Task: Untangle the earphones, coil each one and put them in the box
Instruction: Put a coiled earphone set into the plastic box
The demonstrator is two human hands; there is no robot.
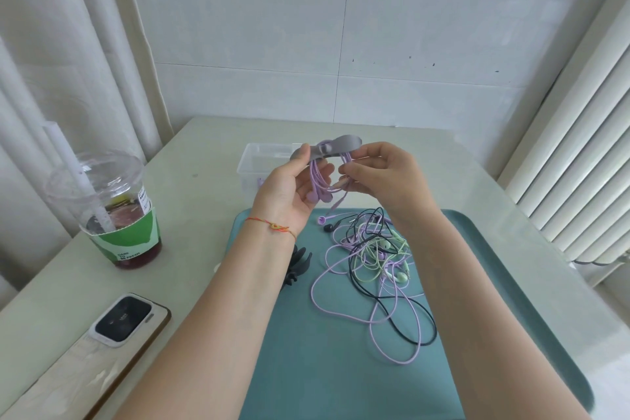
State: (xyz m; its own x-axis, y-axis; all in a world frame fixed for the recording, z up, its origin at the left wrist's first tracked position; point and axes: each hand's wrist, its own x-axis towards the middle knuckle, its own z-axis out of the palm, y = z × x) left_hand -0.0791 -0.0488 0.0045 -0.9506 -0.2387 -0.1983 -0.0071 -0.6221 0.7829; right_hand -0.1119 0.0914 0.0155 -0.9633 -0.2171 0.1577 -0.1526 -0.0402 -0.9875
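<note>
A coiled purple earphone (318, 181) hangs between my two hands above the tray's far edge. A grey strap (335, 146) is wrapped over the top of the coil. My left hand (289, 191) holds the coil and the strap's left end. My right hand (381, 174) pinches the coil's right side. On the teal tray (341, 368) lies a tangle of purple, black and green earphones (375, 262). The clear plastic box (262, 160) stands behind my hands, partly hidden by them.
A plastic cup of dark drink with a straw (112, 211) stands at the left. A phone (102, 341) lies face down near the front left. A dark hair claw (298, 266) sits on the tray by my left forearm. A radiator (576, 160) runs along the right.
</note>
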